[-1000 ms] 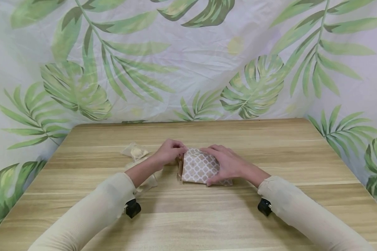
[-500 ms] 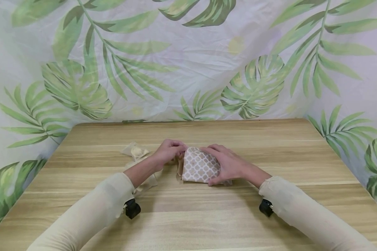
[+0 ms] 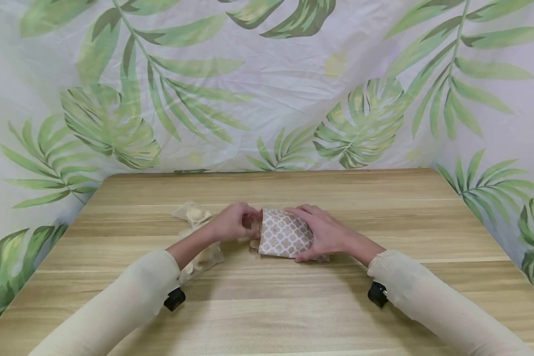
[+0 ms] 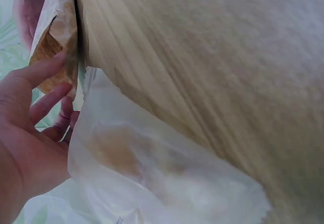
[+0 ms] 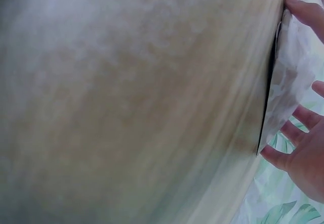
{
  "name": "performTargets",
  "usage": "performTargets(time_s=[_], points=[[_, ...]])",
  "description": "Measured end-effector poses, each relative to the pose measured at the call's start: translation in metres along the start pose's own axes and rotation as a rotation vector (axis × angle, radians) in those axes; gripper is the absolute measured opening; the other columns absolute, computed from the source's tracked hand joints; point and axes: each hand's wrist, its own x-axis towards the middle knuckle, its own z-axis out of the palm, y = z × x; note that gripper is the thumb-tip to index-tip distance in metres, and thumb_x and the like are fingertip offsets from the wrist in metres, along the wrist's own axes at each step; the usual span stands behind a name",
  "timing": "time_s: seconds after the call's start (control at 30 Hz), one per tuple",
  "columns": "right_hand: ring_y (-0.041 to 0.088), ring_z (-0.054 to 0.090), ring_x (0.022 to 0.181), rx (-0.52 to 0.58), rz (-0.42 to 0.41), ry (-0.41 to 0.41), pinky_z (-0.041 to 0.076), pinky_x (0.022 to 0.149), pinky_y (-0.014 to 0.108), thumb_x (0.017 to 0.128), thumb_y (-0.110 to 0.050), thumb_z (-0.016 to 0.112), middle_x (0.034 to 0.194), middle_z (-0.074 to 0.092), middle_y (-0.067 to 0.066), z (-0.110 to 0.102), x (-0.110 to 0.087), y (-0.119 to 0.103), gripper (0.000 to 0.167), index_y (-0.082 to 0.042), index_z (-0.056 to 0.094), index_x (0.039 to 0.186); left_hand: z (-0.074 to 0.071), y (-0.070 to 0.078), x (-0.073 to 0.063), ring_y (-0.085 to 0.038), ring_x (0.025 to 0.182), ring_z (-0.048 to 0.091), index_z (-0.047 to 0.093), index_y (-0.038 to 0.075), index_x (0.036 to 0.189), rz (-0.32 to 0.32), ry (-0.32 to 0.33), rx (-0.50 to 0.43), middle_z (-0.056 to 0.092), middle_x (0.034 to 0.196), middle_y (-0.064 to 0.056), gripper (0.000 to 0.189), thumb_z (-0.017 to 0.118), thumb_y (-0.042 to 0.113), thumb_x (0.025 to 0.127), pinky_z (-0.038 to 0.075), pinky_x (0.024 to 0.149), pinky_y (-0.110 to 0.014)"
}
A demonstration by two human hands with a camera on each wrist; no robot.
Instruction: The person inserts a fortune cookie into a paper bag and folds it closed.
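A paper bag (image 3: pixel 285 237) with a tan and white lattice pattern lies on its side in the middle of the table. My right hand (image 3: pixel 325 230) holds its right part, thumb on the near edge and fingers over the far edge. At the bag's left end, my left hand (image 3: pixel 229 222) reaches to the mouth. The left wrist view shows the mouth gaping, with a brown inside (image 4: pixel 50 47), and the left fingers (image 4: pixel 48 67) spread against it. Part of the bag is hidden under the right hand.
Translucent packets with pale contents lie left of the bag: one (image 3: pixel 196 215) at the back, another (image 3: pixel 204 259) partly behind the left forearm. The wooden table (image 3: pixel 293 316) meets a leaf-print cloth (image 3: pixel 267 99) at its far edge.
The left fingers have gone from pinching the bag's far left corner to spreading at its mouth. The left forearm has shifted slightly left; the right hand keeps its hold.
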Motion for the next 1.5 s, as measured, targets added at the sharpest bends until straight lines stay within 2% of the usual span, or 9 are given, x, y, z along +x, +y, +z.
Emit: performTargets(time_s=[0.07,0.17,0.4,0.63,0.8,0.93,1.23,1.5], points=[[0.034,0.050,0.132,0.001,0.003,-0.002,0.044,0.109,0.056,0.064,-0.048,0.095,0.143,0.053,0.014,0.000,0.000,0.000,0.115,-0.013,0.040,0.159,0.000,0.000,-0.001,-0.017,0.078,0.049,0.074,-0.003,0.110,-0.001,-0.012,0.080,0.056,0.081,-0.005,0.040,0.091,0.011,0.077,0.042,0.072,-0.030],[0.033,0.051,0.131,0.000,0.004,-0.005,0.044,0.109,0.056,0.064,-0.049,0.095,0.142,0.053,0.014,0.000,0.000,-0.001,0.115,-0.013,0.040,0.159,0.000,0.000,-0.003,-0.017,0.078,0.049,0.074,-0.002,0.114,-0.002,-0.013,0.131,0.056,0.082,-0.005,0.050,0.095,0.017,0.072,0.041,0.072,-0.031],[0.035,0.049,0.135,0.024,0.027,-0.014,0.040,0.112,0.058,0.064,-0.049,0.096,0.146,0.052,0.016,-0.002,0.001,-0.001,0.117,-0.012,0.038,0.160,0.001,-0.001,-0.006,-0.020,0.079,0.051,0.072,-0.002,0.120,0.005,0.018,0.124,0.056,0.083,-0.005,0.062,0.099,0.021,0.068,0.042,0.072,-0.031],[0.040,0.044,0.143,0.087,0.049,-0.025,0.033,0.116,0.061,0.069,-0.044,0.095,0.154,0.048,0.019,-0.004,0.002,0.000,0.113,-0.011,0.038,0.160,0.000,-0.003,-0.009,-0.019,0.078,0.051,0.070,-0.003,0.125,0.012,0.011,0.142,0.056,0.084,-0.005,0.070,0.099,0.025,0.068,0.042,0.071,-0.029],[0.041,0.047,0.140,0.115,0.023,-0.001,0.037,0.114,0.060,0.074,-0.042,0.091,0.153,0.050,0.021,-0.003,0.002,0.003,0.104,-0.008,0.040,0.159,-0.001,-0.002,-0.010,-0.017,0.079,0.050,0.070,-0.003,0.126,0.001,0.014,0.159,0.057,0.085,-0.005,0.072,0.099,0.026,0.068,0.042,0.072,-0.030],[0.042,0.048,0.139,0.124,0.020,0.007,0.037,0.114,0.060,0.074,-0.038,0.088,0.151,0.051,0.022,-0.001,0.003,0.005,0.100,-0.006,0.042,0.157,-0.001,-0.002,-0.010,-0.015,0.077,0.048,0.070,-0.002,0.125,-0.003,0.008,0.167,0.057,0.084,-0.005,0.072,0.100,0.029,0.067,0.041,0.070,-0.030],[0.041,0.049,0.138,0.115,0.045,0.025,0.038,0.113,0.060,0.072,-0.039,0.092,0.151,0.052,0.020,-0.003,0.003,0.002,0.102,-0.007,0.044,0.156,-0.001,-0.003,-0.012,-0.012,0.077,0.047,0.070,-0.001,0.127,0.020,0.015,0.231,0.058,0.084,-0.003,0.077,0.099,0.035,0.066,0.041,0.069,-0.029],[0.039,0.050,0.136,0.124,0.037,0.027,0.039,0.113,0.059,0.071,-0.038,0.094,0.150,0.053,0.019,-0.004,0.004,0.001,0.102,-0.007,0.045,0.155,-0.001,-0.004,-0.013,-0.012,0.075,0.047,0.069,0.001,0.130,0.023,0.017,0.246,0.058,0.082,-0.002,0.079,0.099,0.036,0.066,0.040,0.067,-0.029]])
